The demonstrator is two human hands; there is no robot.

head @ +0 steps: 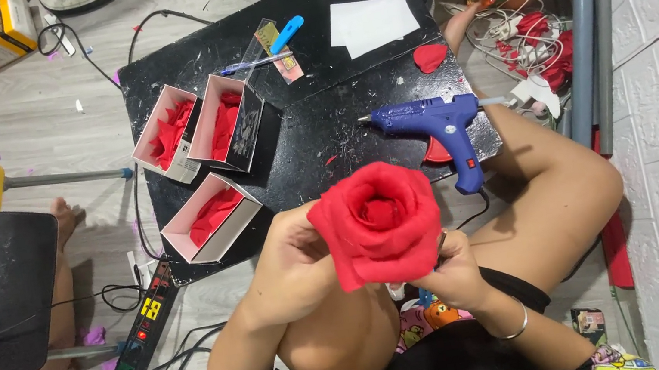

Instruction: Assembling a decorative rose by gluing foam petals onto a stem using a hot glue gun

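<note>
A red fabric rose is held up over my lap, its spiral centre facing the camera. My left hand cups its left side from below, fingers curled against the outer petals. My right hand grips the flower's lower right edge; a thin bangle sits on that wrist. Just beyond the rose lies a blue glue gun on the black board, nozzle pointing left. A loose red petal piece rests near the board's right edge.
Three small open boxes holding red petals stand on the board's left part. White paper and a blue pen lie at its back. A power strip and cables run on the floor left; another person's leg is beside it.
</note>
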